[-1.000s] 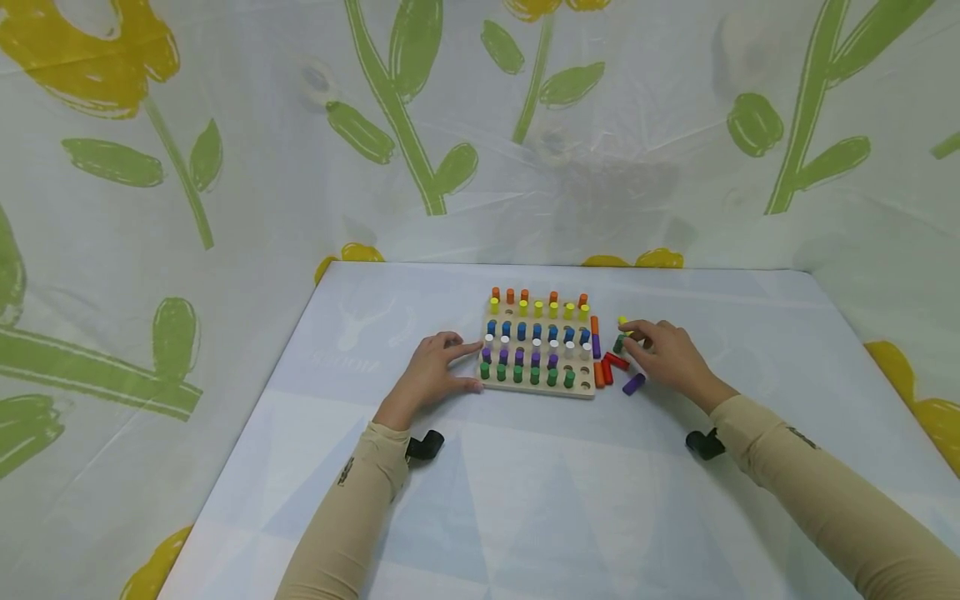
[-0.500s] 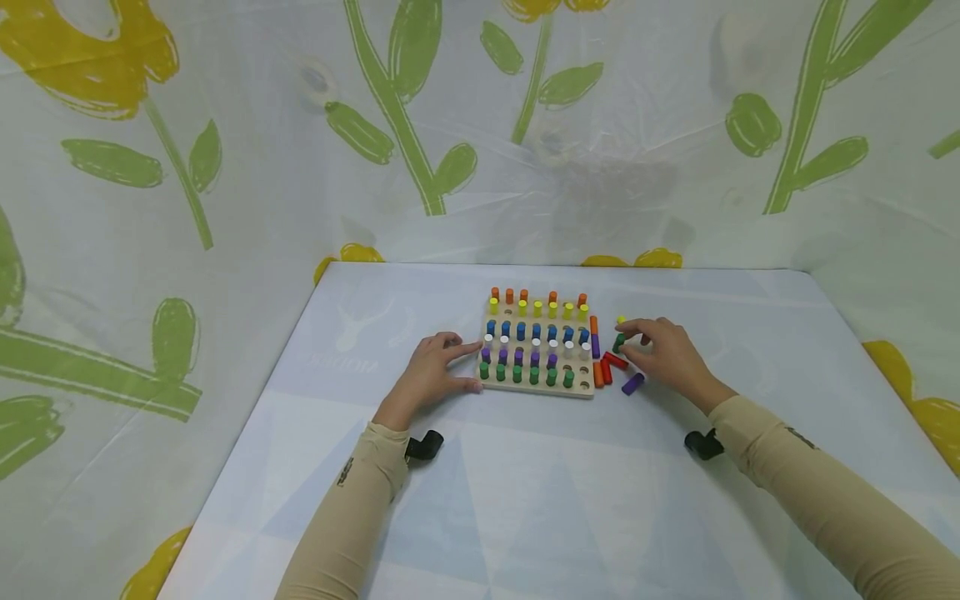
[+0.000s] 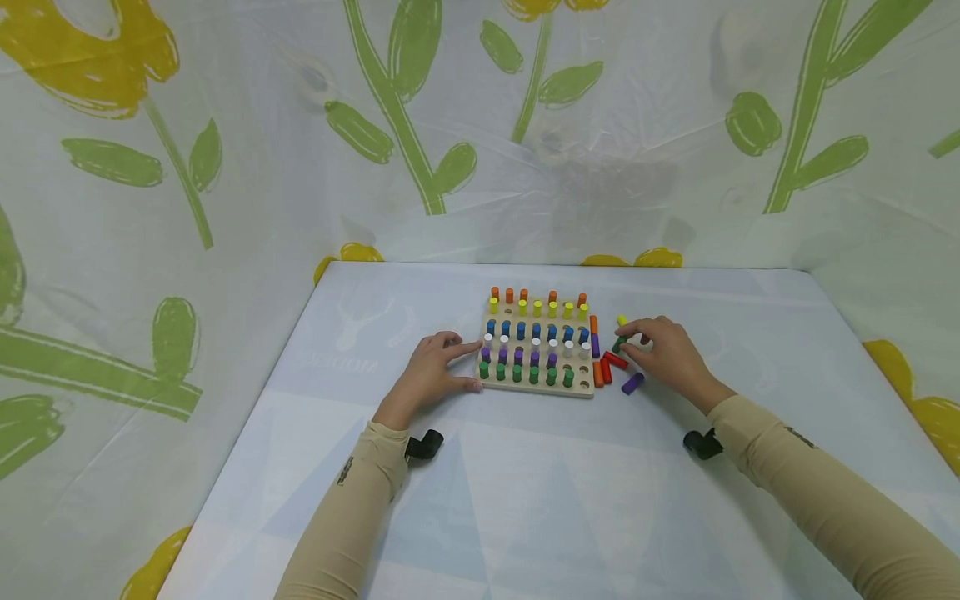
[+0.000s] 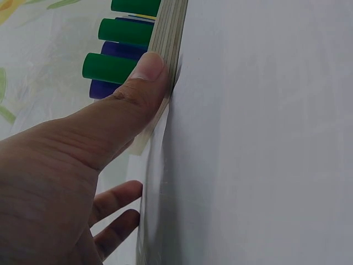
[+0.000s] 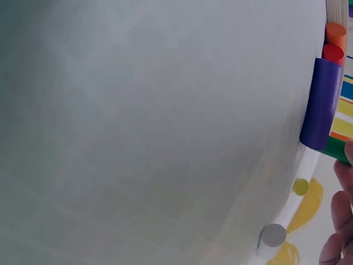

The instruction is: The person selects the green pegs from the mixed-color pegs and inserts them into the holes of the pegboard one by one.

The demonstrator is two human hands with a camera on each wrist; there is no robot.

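Wooden and pale, the peg board [image 3: 537,346] sits on the table [image 3: 525,500], which is covered in a light blue cloth, with rows of orange, yellow, blue, white, purple and green pegs standing upright in its holes; a few holes at its right end are bare. Along the board's right edge lie loose pegs: an orange peg [image 3: 594,324] and a purple one end to end, then two red pegs [image 3: 611,365] near the board's right front corner, and a purple peg [image 3: 633,383] a little further right. A small yellow peg [image 3: 622,320] stands just right of the board, beyond the fingers. Flowered sheeting hangs behind and to both sides of the table.

At the board's left edge the left hand [image 3: 433,373] rests on the table, fingers fairly straight, the thumb [image 4: 144,74] pressed against the board's near left corner beside a green peg; it grips nothing. Right of the board, the right hand [image 3: 670,354] has its fingertips curled round a dark green peg [image 3: 618,342], which lies just off the board's right edge, between the yellow peg and the red ones.
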